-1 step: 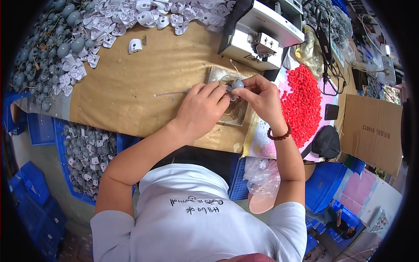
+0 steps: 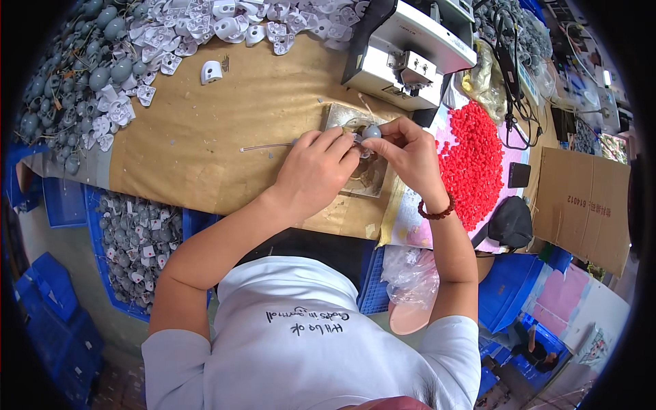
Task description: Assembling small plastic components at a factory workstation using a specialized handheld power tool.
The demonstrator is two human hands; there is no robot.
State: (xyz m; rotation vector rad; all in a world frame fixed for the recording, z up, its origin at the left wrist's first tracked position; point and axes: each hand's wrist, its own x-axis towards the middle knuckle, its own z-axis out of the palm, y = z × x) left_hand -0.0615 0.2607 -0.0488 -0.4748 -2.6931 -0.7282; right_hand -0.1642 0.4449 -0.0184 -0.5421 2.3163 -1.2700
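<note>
While both hands meet over the brown counter point(image 2: 205, 143), my right hand point(image 2: 404, 154) fingers pinch a small grey ball point(image 2: 371, 131); my left hand point(image 2: 316, 171) fingers close on it beside a thin rod point(image 2: 263, 146).

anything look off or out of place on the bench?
One white plastic part sits alone on the brown cardboard, apart from the white pile along the far edge. Otherwise nothing stands out; both hands pinch a small grey part.
</note>
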